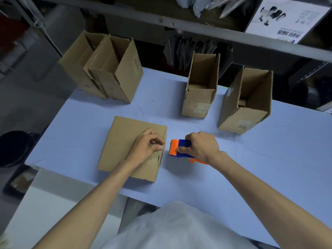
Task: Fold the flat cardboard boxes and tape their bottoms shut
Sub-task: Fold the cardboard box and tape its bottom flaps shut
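White shirt [179, 227] fills the bottom of my feed, with both bare forearms reaching out over the pale blue table [260, 173]. At the far left, a black round stool [14, 148] sits off the table's edge. At the table's back left corner, 2 open-topped boxes [100, 69] stand upright and pressed against each other. Nearer me, a closed box [122, 141] lies with its broad flat face up. The left hand [147, 148] rests on that face by its right edge with fingers curled in toward the thumb; whether they pinch anything, I cannot tell. Just beside that edge, on the table, is the orange and blue tape dispenser [177, 148], apart from the cardboard by a narrow gap. The right hand [201, 146] is clamped round the dispenser from the right, thumb along its near side. Behind it, a narrow open box [201, 87] stands upright. To its right, a wider open box [246, 101] stands apart from it. On the shelf at top right leans a white printed carton [283, 17].
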`<state>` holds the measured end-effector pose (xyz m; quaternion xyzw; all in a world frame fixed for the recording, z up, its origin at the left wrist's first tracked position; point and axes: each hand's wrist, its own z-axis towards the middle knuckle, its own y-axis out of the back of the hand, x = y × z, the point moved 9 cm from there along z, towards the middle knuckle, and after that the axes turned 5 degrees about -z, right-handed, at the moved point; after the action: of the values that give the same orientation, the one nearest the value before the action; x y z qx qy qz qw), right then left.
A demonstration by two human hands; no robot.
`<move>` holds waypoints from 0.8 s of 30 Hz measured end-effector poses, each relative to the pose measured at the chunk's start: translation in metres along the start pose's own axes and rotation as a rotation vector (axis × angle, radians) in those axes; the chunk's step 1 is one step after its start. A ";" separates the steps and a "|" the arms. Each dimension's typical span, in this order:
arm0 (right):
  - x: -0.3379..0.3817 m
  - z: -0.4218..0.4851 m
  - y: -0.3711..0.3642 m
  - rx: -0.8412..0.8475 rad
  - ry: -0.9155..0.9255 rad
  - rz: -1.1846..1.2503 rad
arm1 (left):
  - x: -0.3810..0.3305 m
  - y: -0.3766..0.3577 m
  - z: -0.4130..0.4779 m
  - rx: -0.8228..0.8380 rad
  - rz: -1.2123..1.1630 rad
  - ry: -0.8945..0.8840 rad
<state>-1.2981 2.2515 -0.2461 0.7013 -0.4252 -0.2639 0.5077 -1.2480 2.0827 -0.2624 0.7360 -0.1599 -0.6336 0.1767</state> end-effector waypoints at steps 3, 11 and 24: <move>0.009 0.007 0.003 0.026 -0.046 -0.051 | 0.003 0.002 0.005 -0.006 -0.041 -0.010; 0.029 0.019 0.006 0.114 -0.081 -0.128 | 0.012 -0.001 0.009 0.016 -0.068 0.015; 0.006 -0.008 0.096 -0.265 -0.029 0.193 | 0.017 0.003 0.012 0.033 -0.223 0.133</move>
<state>-1.3203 2.2387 -0.1531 0.5803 -0.4594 -0.2778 0.6125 -1.2572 2.0715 -0.2776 0.7926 -0.0755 -0.5962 0.1033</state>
